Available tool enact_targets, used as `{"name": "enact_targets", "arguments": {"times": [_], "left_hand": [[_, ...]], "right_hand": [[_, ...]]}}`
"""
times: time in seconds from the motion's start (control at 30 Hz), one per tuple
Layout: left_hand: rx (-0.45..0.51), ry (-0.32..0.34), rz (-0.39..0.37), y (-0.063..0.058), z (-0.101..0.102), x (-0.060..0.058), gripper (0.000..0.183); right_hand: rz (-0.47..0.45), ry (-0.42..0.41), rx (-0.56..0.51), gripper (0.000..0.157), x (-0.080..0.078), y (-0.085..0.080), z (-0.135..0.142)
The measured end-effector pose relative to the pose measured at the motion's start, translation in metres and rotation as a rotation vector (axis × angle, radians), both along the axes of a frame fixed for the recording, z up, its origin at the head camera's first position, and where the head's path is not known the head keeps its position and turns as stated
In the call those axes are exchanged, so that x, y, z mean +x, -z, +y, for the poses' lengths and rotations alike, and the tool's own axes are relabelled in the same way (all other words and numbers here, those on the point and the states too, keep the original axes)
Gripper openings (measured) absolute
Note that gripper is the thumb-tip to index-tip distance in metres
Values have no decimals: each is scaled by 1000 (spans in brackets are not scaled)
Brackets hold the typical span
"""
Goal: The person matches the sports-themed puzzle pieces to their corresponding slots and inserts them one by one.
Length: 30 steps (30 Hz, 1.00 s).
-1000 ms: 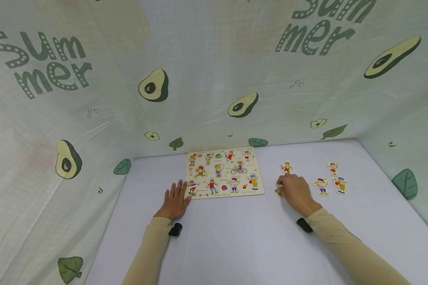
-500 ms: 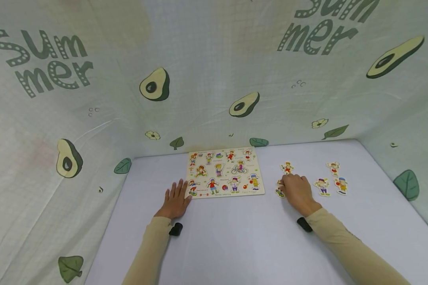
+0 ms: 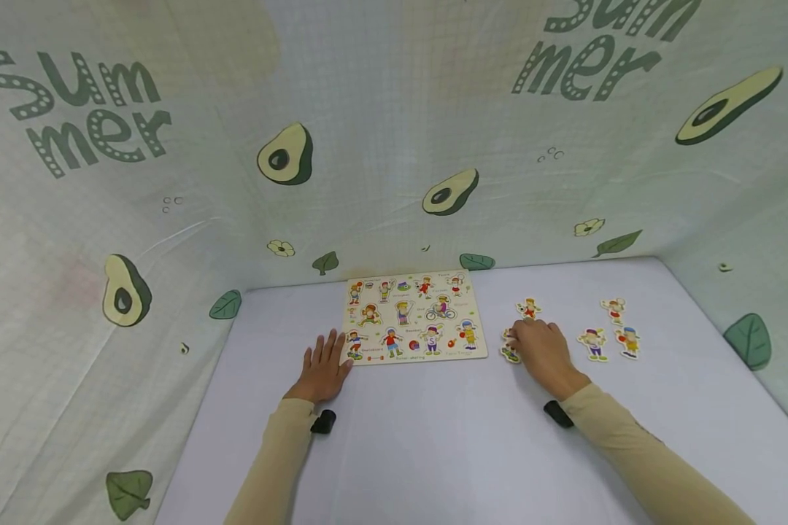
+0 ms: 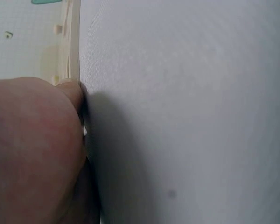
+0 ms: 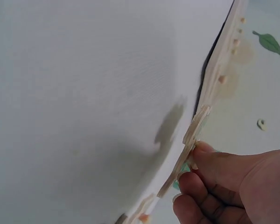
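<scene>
My right hand point(image 3: 546, 357) pinches a flat wooden puzzle piece point(image 3: 509, 354) with a printed child figure, by a peg or its upper part, I cannot tell which. In the right wrist view the piece point(image 5: 171, 175) is seen edge-on between thumb and fingers, with a shadow beside it. A soccer-player piece point(image 3: 529, 308) lies just beyond that hand. My left hand point(image 3: 319, 372) lies flat with fingers spread, touching the left edge of the wooden puzzle board point(image 3: 373, 337). In the left wrist view the board's side edge point(image 4: 75, 42) shows beyond the hand point(image 4: 32, 149).
To the right on the white table point(image 3: 427, 445) lie a baseball-player piece point(image 3: 592, 344), a piece with a blue cap point(image 3: 627, 342) and a red-and-white figure piece point(image 3: 613, 311). A patterned cloth point(image 3: 368, 146) hangs behind the table and at its sides.
The piece in my right hand has shifted slightly to the left and shows more of itself beside the fingers. My left hand and the board stay as they were.
</scene>
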State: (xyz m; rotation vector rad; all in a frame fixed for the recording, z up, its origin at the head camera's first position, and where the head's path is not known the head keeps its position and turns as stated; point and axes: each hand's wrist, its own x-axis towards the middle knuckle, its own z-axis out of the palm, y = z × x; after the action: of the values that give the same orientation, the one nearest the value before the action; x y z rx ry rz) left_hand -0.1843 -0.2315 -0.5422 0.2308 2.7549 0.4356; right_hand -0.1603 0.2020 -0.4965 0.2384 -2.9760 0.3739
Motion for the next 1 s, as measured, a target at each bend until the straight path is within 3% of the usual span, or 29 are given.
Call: {"name": "enact_targets", "arguments": {"times": [0.43, 1.0], "left_hand": [[12, 2, 16, 0, 1, 1, 72], [10, 7, 18, -2, 1, 2, 72]], "right_hand": [[19, -79, -10, 13, 0, -16, -31], [80, -174, -27, 16, -2, -22, -75]]}}
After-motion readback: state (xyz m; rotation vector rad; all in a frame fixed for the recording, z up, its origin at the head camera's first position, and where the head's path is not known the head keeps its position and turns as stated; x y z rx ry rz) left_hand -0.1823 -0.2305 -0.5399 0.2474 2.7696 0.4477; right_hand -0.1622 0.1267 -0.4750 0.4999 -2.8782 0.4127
